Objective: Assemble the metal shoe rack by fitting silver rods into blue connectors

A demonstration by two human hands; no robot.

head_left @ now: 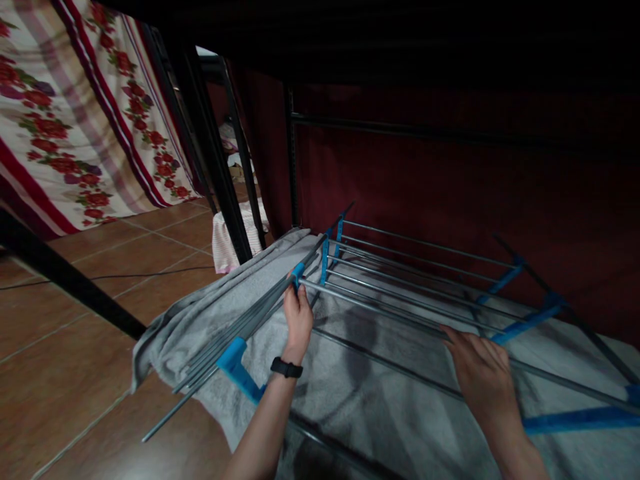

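Note:
A partly assembled rack of grey metal rods [395, 267] and blue plastic connectors lies on a grey blanket. My left hand [299, 317], with a black band on its wrist, grips a blue connector [297, 272] at the end of the front long rod [370, 305]. Farther right, my right hand [481, 373] is closed over that same rod; its fingertips are partly hidden. A bundle of loose-ended rods [240, 327] slants down to the left of my left hand. Below them is a blue bracket [237, 373]. More blue connectors [530, 320] join the rods at the right end.
Black metal frame posts [220, 160] stand around the blanket [185, 327], with a dark overhang above. A dark red cloth [450, 180] hangs behind. To the left are brown floor tiles [100, 293], a cable, a striped cloth [230, 240] and a floral curtain [75, 120].

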